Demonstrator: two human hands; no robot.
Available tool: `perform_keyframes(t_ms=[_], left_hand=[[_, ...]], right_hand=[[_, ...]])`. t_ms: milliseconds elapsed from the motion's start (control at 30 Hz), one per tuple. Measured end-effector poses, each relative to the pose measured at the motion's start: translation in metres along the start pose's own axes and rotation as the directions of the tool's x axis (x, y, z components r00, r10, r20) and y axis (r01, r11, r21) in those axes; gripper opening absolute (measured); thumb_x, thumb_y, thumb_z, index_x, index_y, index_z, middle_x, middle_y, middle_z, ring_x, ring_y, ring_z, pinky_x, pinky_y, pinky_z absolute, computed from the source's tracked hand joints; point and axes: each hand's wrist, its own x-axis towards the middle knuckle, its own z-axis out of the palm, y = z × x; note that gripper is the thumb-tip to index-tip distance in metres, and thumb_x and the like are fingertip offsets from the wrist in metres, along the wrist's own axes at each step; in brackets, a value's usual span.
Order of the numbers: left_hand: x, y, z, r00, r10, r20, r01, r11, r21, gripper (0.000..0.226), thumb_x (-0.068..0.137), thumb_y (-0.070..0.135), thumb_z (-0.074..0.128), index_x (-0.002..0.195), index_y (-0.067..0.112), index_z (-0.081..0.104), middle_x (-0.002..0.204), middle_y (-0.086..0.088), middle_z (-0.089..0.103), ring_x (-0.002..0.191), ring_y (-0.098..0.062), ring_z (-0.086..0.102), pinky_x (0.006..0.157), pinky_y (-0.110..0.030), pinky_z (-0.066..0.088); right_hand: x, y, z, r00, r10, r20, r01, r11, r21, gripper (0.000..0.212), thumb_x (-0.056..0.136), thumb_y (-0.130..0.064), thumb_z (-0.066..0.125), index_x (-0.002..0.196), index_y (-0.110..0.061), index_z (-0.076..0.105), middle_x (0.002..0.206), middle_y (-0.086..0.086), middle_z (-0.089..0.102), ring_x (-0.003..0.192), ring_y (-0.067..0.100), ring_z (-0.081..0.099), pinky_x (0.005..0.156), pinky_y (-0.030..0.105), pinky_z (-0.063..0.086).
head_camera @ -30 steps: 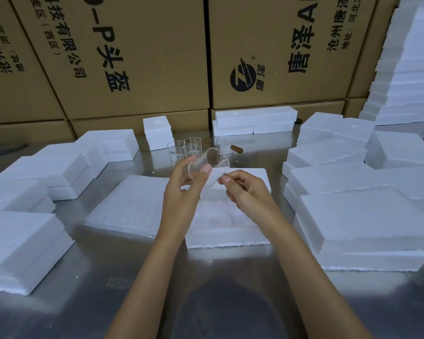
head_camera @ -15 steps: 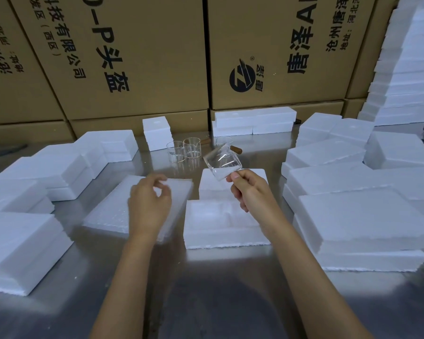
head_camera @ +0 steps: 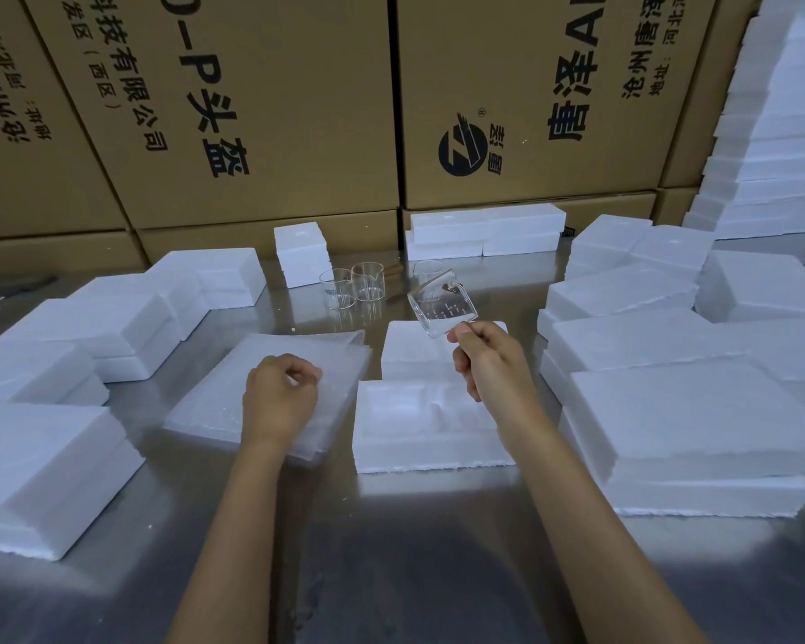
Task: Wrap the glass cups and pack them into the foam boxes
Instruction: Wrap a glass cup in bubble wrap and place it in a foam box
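- the glass cup (head_camera: 442, 303) is up in the air, tilted, above the far end of the open foam box (head_camera: 431, 425) and well clear of the steel table (head_camera: 391, 550). it has a printed measuring scale on its wall and what looks like a small spout.
- the right hand (head_camera: 489, 360) pinches the cup at its lower edge between thumb and curled fingers, probably to keep it off the metal until wrapping is ready.
- the left hand (head_camera: 280, 397) rests on the stack of bubble wrap sheets (head_camera: 233, 392) just left of the box, fingers curled in with the tips together at the top sheet; i judge it is picking a sheet loose, though i cannot tell whether one is actually caught between the fingertips.
- the box lies directly between the arms, its moulded hollows facing up, likely so the wrapped cup can drop straight in.
- three more cups (head_camera: 354, 286) stand unwrapped near the back, so the task looks early.
- foam blocks (head_camera: 693, 411) are piled on both sides, with cardboard cartons (head_camera: 252, 109) behind.
- hard to make out: the hollows' exact shape in the white foam, the third cup behind the held one, and a brown stick-like thing beside the cups. dark items at the right edge are cut off.
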Motion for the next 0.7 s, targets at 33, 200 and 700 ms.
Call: perform_keyframes(t_ms=[33,200,700], left_hand=[[0.001,0.002,-0.002,1.000,-0.025,-0.017,0.023,0.995,-0.093,0.018,0.096,0.011,0.062,0.082,0.019,0.070,0.103,0.001,0.066,0.094,-0.016,0.056,0.086,-0.027,0.043],[-0.001,0.011,-0.010,0.991,-0.129,0.025,0.128,0.900,-0.416,0.014,0.095,0.019,0.067,0.082,0.024,0.071,0.093,0.012,0.068,0.089,-0.007,0.058,0.071,-0.016,0.040],[-0.023,0.044,-0.019,0.985,0.175,0.004,-0.139,0.799,-0.586,0.006,0.093,0.028,0.069,0.094,0.026,0.075,0.085,0.022,0.070,0.070,0.010,0.057,0.068,-0.003,0.044]], right_hand=[[0.000,0.000,0.000,1.000,0.001,0.006,-0.001,1.000,0.000,0.020,0.100,-0.022,0.049,0.093,-0.010,0.064,0.063,-0.003,0.053,0.056,0.008,0.043,0.061,0.028,0.034],[-0.005,-0.004,0.004,0.993,-0.006,0.120,-0.007,0.994,0.105,0.019,0.102,-0.019,0.049,0.094,-0.009,0.063,0.061,-0.005,0.055,0.056,0.012,0.044,0.049,0.024,0.037],[-0.018,0.012,0.021,0.902,-0.370,0.222,0.431,0.755,-0.495,0.014,0.100,-0.035,0.048,0.091,-0.026,0.053,0.074,-0.016,0.059,0.071,0.003,0.056,0.060,0.021,0.039]])
